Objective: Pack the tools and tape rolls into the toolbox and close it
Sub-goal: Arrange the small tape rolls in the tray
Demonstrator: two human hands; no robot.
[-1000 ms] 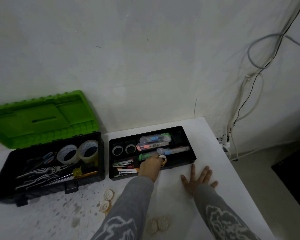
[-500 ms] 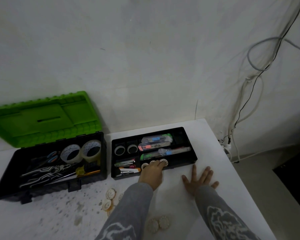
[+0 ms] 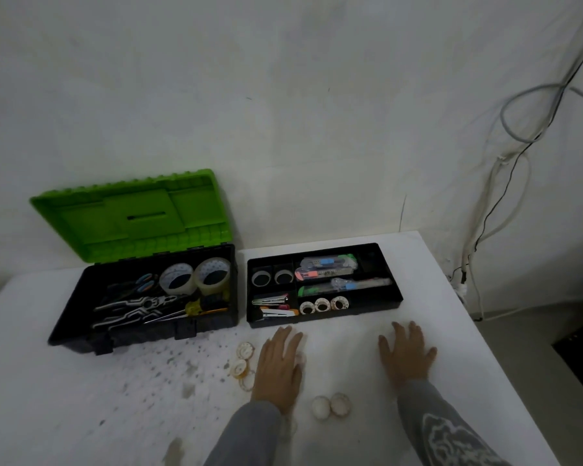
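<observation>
The black toolbox [image 3: 81, 317] stands open at the left with its green lid [image 3: 132, 213] raised; pliers [image 3: 132, 306], a screwdriver and two large tape rolls [image 3: 196, 275] lie inside. Beside it sits the black organiser tray [image 3: 389, 306] with cutters, staplers, two grey rolls and three small white tape rolls [image 3: 322, 305] in its front compartment. My left hand [image 3: 278, 364] lies flat on the table just before the tray, fingers straight, holding nothing. My right hand [image 3: 406, 354] rests flat with spread fingers. Small tape rolls lie loose left of my left hand [image 3: 241, 363] and between my wrists [image 3: 330, 405].
The white table [image 3: 81, 415] is speckled with dark spots at the front left. Its right edge drops off near my right arm. Cables [image 3: 485, 230] hang down the wall at the right. The toolbox and tray stand against the back wall.
My left hand left a small tape roll in the tray's front compartment and drew back onto the table. The right hand stayed flat.
</observation>
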